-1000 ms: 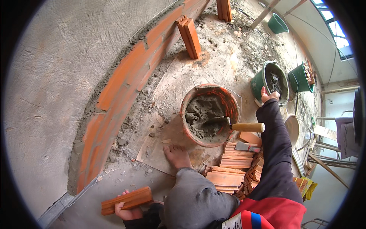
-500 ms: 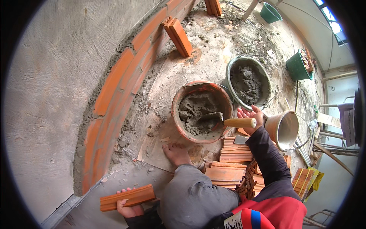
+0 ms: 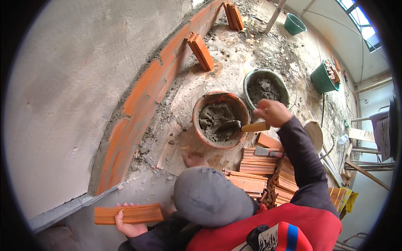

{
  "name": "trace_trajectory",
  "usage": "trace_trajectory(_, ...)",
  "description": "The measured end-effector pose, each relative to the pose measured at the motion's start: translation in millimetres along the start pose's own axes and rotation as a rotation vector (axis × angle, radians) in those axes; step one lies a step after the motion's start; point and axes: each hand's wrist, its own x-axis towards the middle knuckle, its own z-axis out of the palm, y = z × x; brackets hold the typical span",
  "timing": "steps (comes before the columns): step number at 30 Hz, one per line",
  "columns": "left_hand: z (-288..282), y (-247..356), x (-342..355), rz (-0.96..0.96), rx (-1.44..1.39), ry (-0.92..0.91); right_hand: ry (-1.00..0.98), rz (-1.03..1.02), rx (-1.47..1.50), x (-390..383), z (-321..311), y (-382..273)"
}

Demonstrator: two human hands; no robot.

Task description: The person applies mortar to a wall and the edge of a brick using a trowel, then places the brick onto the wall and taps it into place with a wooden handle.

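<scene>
My left hand (image 3: 130, 228) grips a long, grooved orange clay brick (image 3: 144, 212) low at the left, thumb across its near face. On the other side, my right hand (image 3: 274, 113) is palm down just above the wooden handle of a trowel (image 3: 256, 126). Its fingers are bent and slightly blurred; I cannot make out whether they hold anything. The trowel's blade rests in grey mortar (image 3: 213, 119) inside an orange bucket (image 3: 197, 125). Behind it stands a green bucket (image 3: 247, 85), also containing mortar, partly covered by my right hand.
A low curved brick course (image 3: 144, 90) runs along the plastered wall (image 3: 75, 92). Stacked bricks (image 3: 255, 165) lie by my knee, with a scraper (image 3: 266, 152) on them. Upright bricks (image 3: 201, 52) stand near the wall. A pale bucket (image 3: 314, 134) and green buckets (image 3: 324, 77) are farther right.
My right hand has turned from palm up to palm down and risen slightly above the trowel handle. My left hand has shifted left with the brick, and the view has tilted.
</scene>
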Motion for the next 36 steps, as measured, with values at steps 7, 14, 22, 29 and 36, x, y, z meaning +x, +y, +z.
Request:
trace_trajectory(7, -33.1, 30.3, -33.3, 0.071, -0.049, -0.207, -0.634, -0.030, -0.647, 12.2, 42.0, -88.9)
trace_trajectory(14, -59.9, 31.1, -38.0, 0.058, -0.101, -0.122, -0.365, -0.023, -0.434, -52.1, 18.6, -39.0)
trace_trajectory(22, -62.8, 28.7, -33.6, -0.007, -0.229, -0.170, -0.386, 0.545, 1.265, -129.7, 133.6, -72.1)
trace_trajectory(29, -63.1, 25.2, -34.1, -0.028, -0.239, -0.105, -0.439, 0.560, 1.204, -128.7, 164.9, -83.1)
trace_trajectory(36, -71.5, 26.1, -34.1, -0.003, -0.262, -0.131, -0.584, 0.605, 1.035, -195.2, 121.8, -45.0)
